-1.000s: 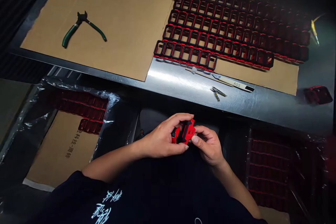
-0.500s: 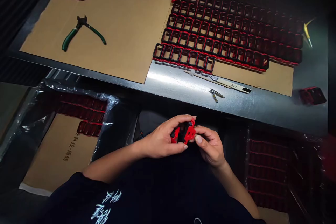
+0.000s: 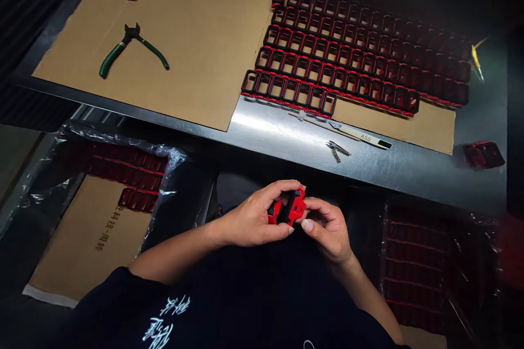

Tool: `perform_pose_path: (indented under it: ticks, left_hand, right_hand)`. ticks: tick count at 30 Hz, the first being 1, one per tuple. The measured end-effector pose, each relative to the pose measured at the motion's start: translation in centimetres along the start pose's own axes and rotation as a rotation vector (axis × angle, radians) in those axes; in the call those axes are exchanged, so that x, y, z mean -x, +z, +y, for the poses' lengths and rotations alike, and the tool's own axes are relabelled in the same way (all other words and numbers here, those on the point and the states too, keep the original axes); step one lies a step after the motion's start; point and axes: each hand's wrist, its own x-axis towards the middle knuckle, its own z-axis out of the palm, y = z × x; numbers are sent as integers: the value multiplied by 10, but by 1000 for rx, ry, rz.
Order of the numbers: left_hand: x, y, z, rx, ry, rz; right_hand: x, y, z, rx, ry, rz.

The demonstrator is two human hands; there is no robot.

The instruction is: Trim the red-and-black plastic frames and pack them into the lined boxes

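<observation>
Red-and-black housing (image 3: 296,209) is gripped by the left hand (image 3: 257,218), lower centre; the half-open right hand's (image 3: 331,230) pinch has been loosened, apparently pausing handling.

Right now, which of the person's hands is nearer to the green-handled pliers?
Left. The left hand, holding a red-and-black part, is below and right of the pliers in the picture; the right hand is farther right, beyond the part.
</observation>
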Motion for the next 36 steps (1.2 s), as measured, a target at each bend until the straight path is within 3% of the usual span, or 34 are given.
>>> perform_pose_path:
  ticks: [8, 13, 24, 31, 36]
  left_hand:
    - [-2, 3, 8, -50, -146, 46]
    - [-1, 1, 9, -159, -100, 83]
    - [3, -3, 5, -72, -129, 18]
    - [4, -4, 2, -137, -38, 40]
    - [4, -4, 5, -151, -81, 67]
  right_hand:
    - [0, 1, 4, -11, 112, -39]
    - [-2, 3, 8, -56, 122, -59]
    - [1, 7, 6, 32, 94, -22]
    - [-1, 9, 8, 53, 109, 10]
    - [-3, 9, 8, 49, 112, -18]
